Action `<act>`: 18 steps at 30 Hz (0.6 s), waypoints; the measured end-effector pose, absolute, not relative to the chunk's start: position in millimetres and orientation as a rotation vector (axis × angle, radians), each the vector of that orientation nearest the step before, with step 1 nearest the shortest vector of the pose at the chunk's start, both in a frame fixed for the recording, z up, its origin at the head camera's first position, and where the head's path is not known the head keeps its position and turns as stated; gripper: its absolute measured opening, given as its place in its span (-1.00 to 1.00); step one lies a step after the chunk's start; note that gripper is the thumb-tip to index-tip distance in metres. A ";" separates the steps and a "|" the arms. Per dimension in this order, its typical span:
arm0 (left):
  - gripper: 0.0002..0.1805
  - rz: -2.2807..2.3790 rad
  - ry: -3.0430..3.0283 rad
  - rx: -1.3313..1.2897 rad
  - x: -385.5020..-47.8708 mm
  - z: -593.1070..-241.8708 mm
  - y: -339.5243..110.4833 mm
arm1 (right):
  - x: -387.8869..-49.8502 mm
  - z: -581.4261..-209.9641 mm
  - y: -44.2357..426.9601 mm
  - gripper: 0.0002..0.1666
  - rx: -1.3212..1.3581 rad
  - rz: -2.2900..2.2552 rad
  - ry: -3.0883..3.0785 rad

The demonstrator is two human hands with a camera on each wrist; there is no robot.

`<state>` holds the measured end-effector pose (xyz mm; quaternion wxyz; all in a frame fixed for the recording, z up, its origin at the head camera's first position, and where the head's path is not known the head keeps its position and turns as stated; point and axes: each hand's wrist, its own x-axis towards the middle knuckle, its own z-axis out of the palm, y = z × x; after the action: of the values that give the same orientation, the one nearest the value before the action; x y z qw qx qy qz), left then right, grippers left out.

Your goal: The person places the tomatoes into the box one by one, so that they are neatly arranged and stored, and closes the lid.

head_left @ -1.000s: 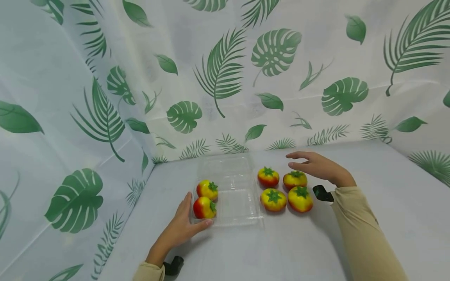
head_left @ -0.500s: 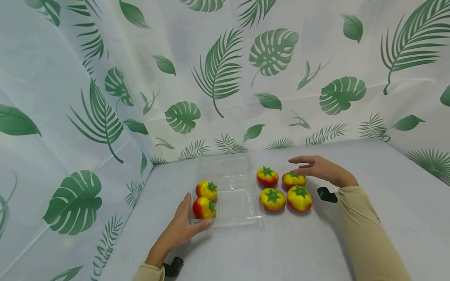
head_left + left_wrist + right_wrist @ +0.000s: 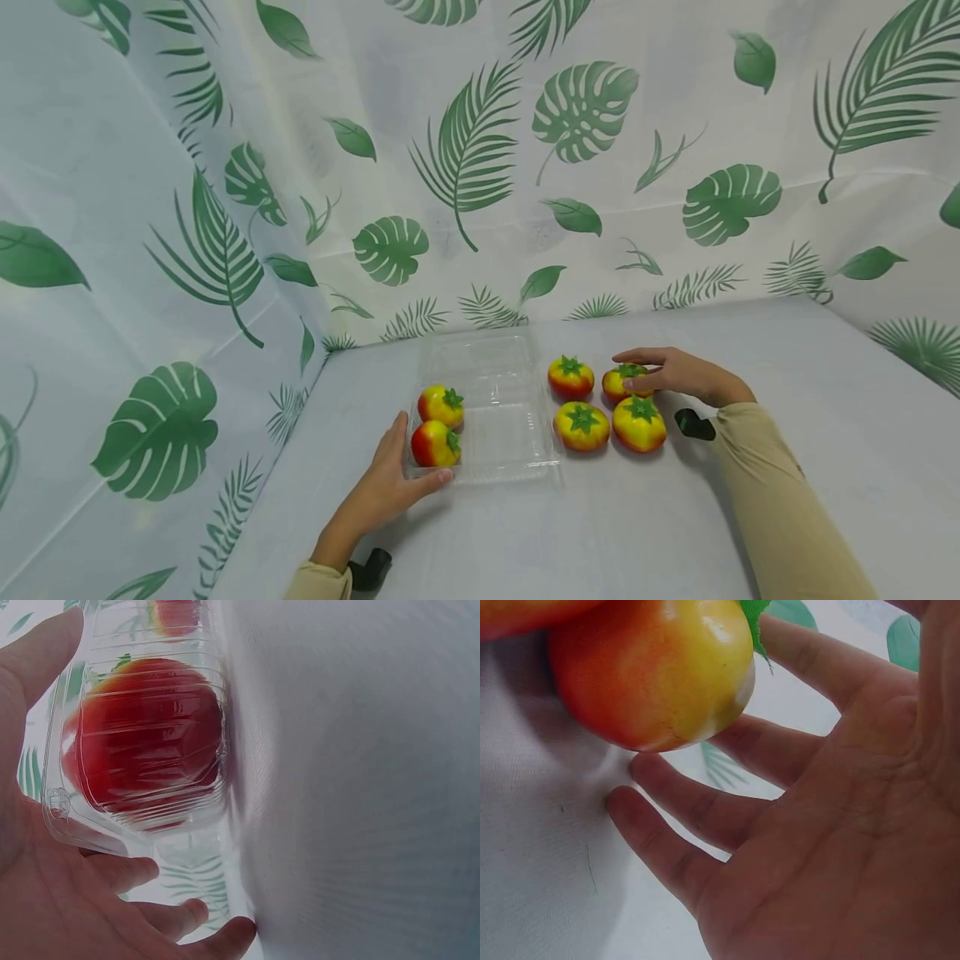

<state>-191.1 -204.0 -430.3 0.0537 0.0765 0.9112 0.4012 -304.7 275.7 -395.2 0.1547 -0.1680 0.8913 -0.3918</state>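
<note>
My head feed puts the left hand (image 3: pixel 386 479) at the near left corner of a clear plastic box (image 3: pixel 510 433), its thumb along the near side and its fingers along the left side. My left wrist feed shows those fingers spread and loosely extended beside the clear wall; I can't tell how firmly they press.

The box lies left of the middle of the table (image 3: pixel 510 542), its open lid toward the table's far edge. Against its left wall I see two red and yellow fruits tipped over, an upper fruit (image 3: pixel 435 406) and a lower fruit (image 3: pixel 432 444), green tops facing right.

Right of the box, four more stand upright on the table, two by two: the far left fruit (image 3: pixel 571 383), the near left fruit (image 3: pixel 582 433), the near right fruit (image 3: pixel 640 433) and the far right fruit (image 3: pixel 615 383).

I see the right hand (image 3: pixel 686 372) around the far right fruit, thumb on the near side, fingers apart and gently bent; whether they all touch it I can't tell. The two hands are well apart. A leaf-print curtain (image 3: pixel 510 283) rises along the table's far edge.
</note>
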 end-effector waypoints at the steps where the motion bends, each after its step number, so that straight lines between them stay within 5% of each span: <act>1: 0.40 1.222 2.767 0.234 -191.1 -430.4 -204.0 | -304.8 -395.6 275.9 -0.16 -0.481 -1.122 2.555; 18: 0.40 1.229 2.764 0.219 -194.8 -432.5 -204.2 | -307.8 -399.4 277.8 -0.18 -0.449 -1.114 2.569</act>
<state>-194.8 -204.2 -432.5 0.0545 0.0720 0.9100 0.4046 -307.8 277.8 -399.4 0.1523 -0.1564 0.8953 -0.3884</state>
